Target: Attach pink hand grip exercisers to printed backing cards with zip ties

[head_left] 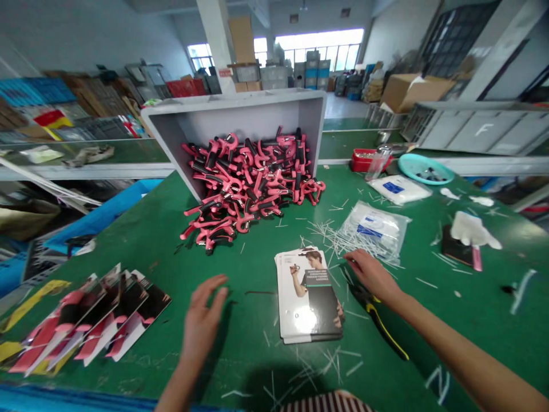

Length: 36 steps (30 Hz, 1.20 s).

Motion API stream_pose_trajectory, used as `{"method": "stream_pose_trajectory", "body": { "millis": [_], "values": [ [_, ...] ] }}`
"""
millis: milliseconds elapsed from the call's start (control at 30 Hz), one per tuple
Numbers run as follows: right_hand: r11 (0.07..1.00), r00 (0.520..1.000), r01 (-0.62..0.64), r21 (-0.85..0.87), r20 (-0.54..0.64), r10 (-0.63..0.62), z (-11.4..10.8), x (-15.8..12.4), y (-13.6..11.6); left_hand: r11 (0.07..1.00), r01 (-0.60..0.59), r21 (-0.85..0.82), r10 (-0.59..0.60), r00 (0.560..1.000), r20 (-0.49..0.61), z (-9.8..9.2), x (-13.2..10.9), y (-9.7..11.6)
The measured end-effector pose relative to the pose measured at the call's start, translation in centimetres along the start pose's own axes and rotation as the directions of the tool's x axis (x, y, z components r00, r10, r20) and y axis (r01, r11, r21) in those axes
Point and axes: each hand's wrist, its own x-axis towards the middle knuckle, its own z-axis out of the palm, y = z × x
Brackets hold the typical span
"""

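My left hand [203, 315] hovers above the green table left of a stack of printed cards [295, 303], its fingers apart and holding nothing. On the right, my right hand [372, 276] reaches to the edge of a loose pile of thin white plastic ties [330, 237]. Its fingertips are drawn together; what they pinch, if anything, is too small to make out. Beneath that hand lie pliers [380, 326] with black and yellow handles. Several pink and black hand-grip exercisers fastened to cards [98, 320] lie in a row at the left.
A grey bin [240, 103] tipped on its side spills many pink and black hand-grip exercisers [253, 177] onto the table. Bags of ties [377, 229], a red box [364, 160], a turquoise dish [424, 169] and a white glove [474, 229] are at the right.
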Motion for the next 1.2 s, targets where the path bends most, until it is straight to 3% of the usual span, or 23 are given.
{"method": "stream_pose_trajectory", "body": {
  "millis": [100, 167, 267, 367, 433, 467, 533, 600, 700, 767, 833, 867, 933, 967, 1033, 1100, 1200],
  "values": [
    [0.985, 0.994, 0.112, -0.131, 0.018, -0.11, 1.8, 3.3, -1.3, 0.996, 0.039, -0.076, -0.026, 0.985, 0.169, 5.9, -2.1, 1.2],
    [0.977, 0.991, 0.133, -0.168, 0.013, -0.133, 2.5, 4.3, -1.2, 0.991, 0.117, -0.071, -0.102, 0.977, 0.186, 9.1, -3.2, 1.7],
    [0.982, 0.993, 0.102, -0.158, -0.036, -0.109, 2.2, 5.1, 0.0, 0.992, 0.125, -0.017, -0.118, 0.97, 0.214, 11.4, -3.9, 1.4],
    [0.994, 0.985, 0.042, -0.098, -0.16, -0.058, 0.4, 5.9, 0.6, 0.997, 0.075, 0.026, -0.079, 0.977, 0.2, 11.3, -3.6, 1.4],
    [0.999, 0.979, 0.041, 0.017, -0.202, -0.037, -1.0, 6.4, -0.5, 0.999, 0.011, 0.046, -0.018, 0.988, 0.154, 10.4, -3.1, 2.6],
    [0.994, 0.984, 0.066, 0.086, -0.168, -0.051, -1.6, 6.5, -1.5, 0.998, -0.053, 0.046, 0.046, 0.988, 0.147, 9.8, -2.8, 3.5],
    [0.965, 0.989, 0.139, 0.222, 0.016, -0.147, -2.4, 6.2, -4.2, 0.973, -0.23, 0.019, 0.223, 0.957, 0.187, 8.6, -2.2, 5.7],
    [0.92, 0.937, 0.181, 0.348, 0.224, -0.269, -2.8, 5.3, -7.0, 0.926, -0.377, 0.004, 0.362, 0.892, 0.271, 7.6, -1.7, 7.8],
    [0.852, 0.841, 0.155, 0.5, 0.386, -0.379, -2.9, 3.7, -9.9, 0.898, -0.439, 0.034, 0.385, 0.82, 0.423, 7.2, -1.6, 9.3],
    [0.8, 0.785, 0.08, 0.594, 0.458, -0.418, -2.7, 2.9, -10.3, 0.92, -0.391, 0.035, 0.331, 0.82, 0.467, 7.3, -2.0, 9.3],
    [0.718, 0.747, -0.089, 0.691, 0.523, -0.411, -2.1, 2.7, -9.7, 0.962, -0.271, -0.024, 0.253, 0.859, 0.445, 7.3, -2.5, 8.8],
    [0.663, 0.768, -0.186, 0.725, 0.528, -0.362, -1.7, 2.7, -9.2, 0.979, -0.191, -0.066, 0.201, 0.885, 0.42, 7.2, -2.8, 8.5],
    [0.591, 0.881, -0.296, 0.751, 0.454, -0.136, -0.7, 2.7, -8.1, 0.991, -0.041, -0.128, 0.088, 0.918, 0.387, 6.9, -3.1, 7.9],
    [0.606, 0.937, -0.284, 0.743, 0.349, 0.011, -0.2, 2.5, -7.7, 0.99, 0.012, -0.137, 0.042, 0.923, 0.383, 6.7, -3.2, 7.7],
    [0.738, 0.983, -0.174, 0.651, 0.069, 0.171, 0.5, 1.7, -7.3, 0.988, 0.089, -0.128, -0.032, 0.919, 0.394, 6.2, -3.2, 7.2],
    [0.864, 0.994, -0.004, 0.504, -0.091, 0.058, 0.9, 0.4, -7.6, 0.972, 0.19, -0.141, -0.117, 0.902, 0.415, 6.0, -3.2, 7.0],
    [0.902, 0.97, 0.231, 0.364, -0.017, -0.242, 1.1, -1.7, -9.2, 0.875, 0.419, -0.243, -0.254, 0.824, 0.507, 6.2, -3.4, 7.4]
  ]
}}
